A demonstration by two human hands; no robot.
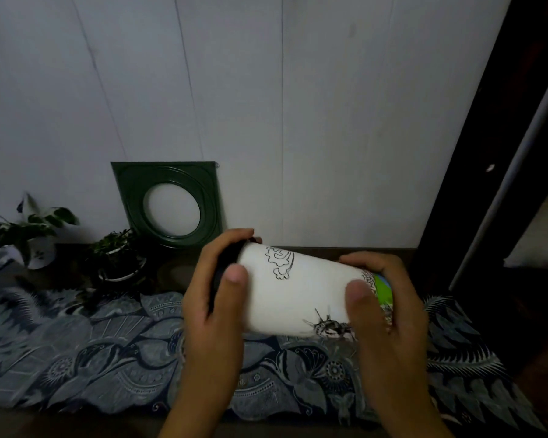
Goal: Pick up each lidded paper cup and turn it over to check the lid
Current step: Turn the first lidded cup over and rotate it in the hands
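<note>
**Cup held sideways, both hands**

We see the white printed paper cup (293,289) lying on its side at lower centre, above the blue patterned cloth (92,352). Left hand (215,298) wraps the black-lidded end; right hand (386,311) clasps the base end, thumbs on top.

open: patterned cloth (114,358) front-left | blocked: potted plants (117,257), green frame (171,203) rear-left

Two bare hands, left grip (214,306), right grip (385,327), short trimmed nails, forearms uncovered (no sleeves in view)
</note>
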